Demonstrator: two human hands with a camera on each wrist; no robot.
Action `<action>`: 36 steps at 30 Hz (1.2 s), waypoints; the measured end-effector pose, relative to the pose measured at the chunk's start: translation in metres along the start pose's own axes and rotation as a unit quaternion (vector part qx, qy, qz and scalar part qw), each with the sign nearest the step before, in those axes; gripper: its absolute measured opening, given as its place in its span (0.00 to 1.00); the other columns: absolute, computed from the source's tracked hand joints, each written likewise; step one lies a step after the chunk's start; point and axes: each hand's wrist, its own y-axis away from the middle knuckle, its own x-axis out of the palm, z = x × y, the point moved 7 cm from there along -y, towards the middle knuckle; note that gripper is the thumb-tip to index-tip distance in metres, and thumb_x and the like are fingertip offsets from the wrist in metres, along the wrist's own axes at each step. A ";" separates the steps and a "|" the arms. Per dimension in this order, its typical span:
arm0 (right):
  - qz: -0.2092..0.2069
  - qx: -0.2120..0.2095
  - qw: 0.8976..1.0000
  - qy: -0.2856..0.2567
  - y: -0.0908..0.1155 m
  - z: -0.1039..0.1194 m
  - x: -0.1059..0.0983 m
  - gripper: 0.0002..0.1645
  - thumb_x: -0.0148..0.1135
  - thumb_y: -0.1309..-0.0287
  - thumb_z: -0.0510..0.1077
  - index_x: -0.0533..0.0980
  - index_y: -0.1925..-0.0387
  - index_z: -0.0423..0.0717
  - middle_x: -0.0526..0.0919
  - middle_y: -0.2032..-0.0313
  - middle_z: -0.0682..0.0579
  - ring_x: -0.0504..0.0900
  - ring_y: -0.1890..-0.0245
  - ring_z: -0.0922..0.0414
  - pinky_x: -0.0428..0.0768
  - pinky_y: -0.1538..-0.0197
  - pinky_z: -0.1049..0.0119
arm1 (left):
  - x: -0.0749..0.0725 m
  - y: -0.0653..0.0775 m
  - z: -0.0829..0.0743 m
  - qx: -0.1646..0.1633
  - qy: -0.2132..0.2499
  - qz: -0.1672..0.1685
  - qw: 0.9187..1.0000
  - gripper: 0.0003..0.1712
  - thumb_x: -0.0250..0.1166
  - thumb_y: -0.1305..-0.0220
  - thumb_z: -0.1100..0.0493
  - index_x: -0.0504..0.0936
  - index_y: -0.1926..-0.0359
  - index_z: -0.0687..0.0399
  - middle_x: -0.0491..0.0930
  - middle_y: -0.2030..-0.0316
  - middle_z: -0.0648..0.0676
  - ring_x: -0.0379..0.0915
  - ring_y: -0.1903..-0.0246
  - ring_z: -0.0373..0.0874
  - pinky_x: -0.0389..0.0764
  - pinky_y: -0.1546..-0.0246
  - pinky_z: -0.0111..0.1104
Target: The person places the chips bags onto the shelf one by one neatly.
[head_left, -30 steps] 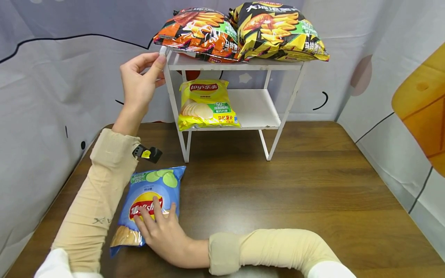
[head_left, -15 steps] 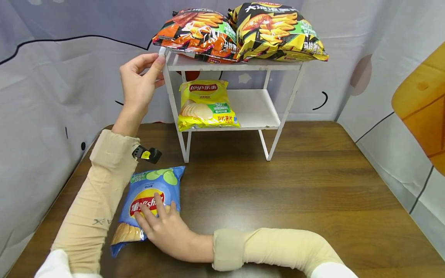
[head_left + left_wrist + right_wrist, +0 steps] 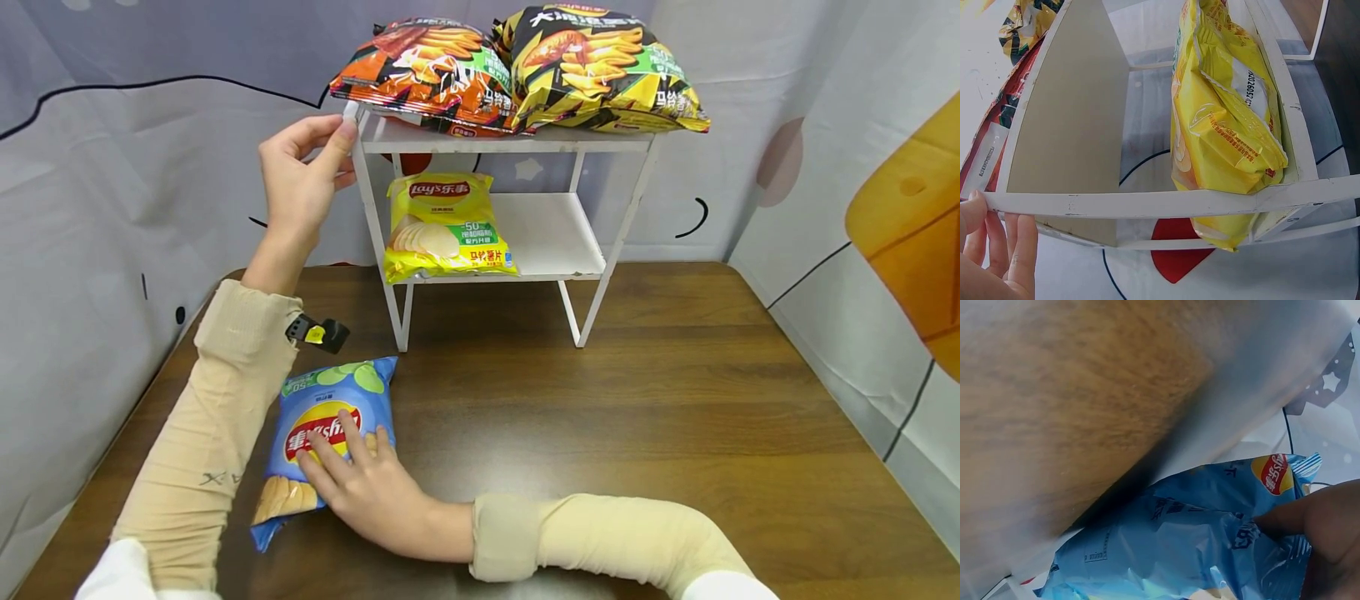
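My left hand (image 3: 303,171) pinches the upper left corner of a white two-tier shelf (image 3: 551,233); the left wrist view shows the thumb and fingers on its frame bar. At the lower left of the head view, my right hand (image 3: 378,492) holds a blue bag of potato chips (image 3: 318,400), its lettering upside down. The fingers are spread over the bag's face. In the right wrist view, the thumb (image 3: 1285,519) presses into the bag's other side.
On the shelf top lie an orange chip bag (image 3: 442,71) and a black-and-yellow chip bag (image 3: 600,67). A yellow chip bag (image 3: 442,225) leans on the left of the lower tier. All stand on a brown wooden table (image 3: 637,400), with a printed curtain behind.
My right hand and the blue chip bag have shifted slightly right and away from me, the bag's near end swinging right. The left hand and shelf stay in place.
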 end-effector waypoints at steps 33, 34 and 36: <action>-0.018 -0.006 0.999 -0.028 0.028 -0.027 -0.021 0.22 0.55 0.37 0.46 0.73 0.41 0.57 0.78 0.43 0.58 0.77 0.41 0.47 0.84 0.51 0.53 | 0.000 -0.001 0.001 0.007 0.002 0.004 1.000 0.09 0.71 0.43 0.60 0.86 0.62 0.59 0.80 0.72 0.46 0.75 0.82 0.35 0.82 0.77 0.20; -0.020 -0.007 0.999 -0.026 0.030 -0.028 -0.022 0.22 0.54 0.36 0.46 0.73 0.41 0.57 0.78 0.43 0.59 0.77 0.41 0.48 0.84 0.51 0.53 | 0.000 -0.001 0.001 0.008 0.001 0.003 1.000 0.09 0.71 0.43 0.60 0.86 0.62 0.59 0.80 0.72 0.46 0.75 0.82 0.35 0.82 0.76 0.20; -0.020 -0.008 0.999 -0.031 0.033 -0.029 -0.025 0.22 0.53 0.36 0.45 0.73 0.40 0.57 0.78 0.43 0.58 0.77 0.41 0.47 0.84 0.51 0.53 | 0.000 -0.001 0.001 0.009 -0.001 0.002 1.000 0.09 0.71 0.43 0.59 0.86 0.62 0.59 0.80 0.72 0.46 0.75 0.81 0.35 0.82 0.76 0.20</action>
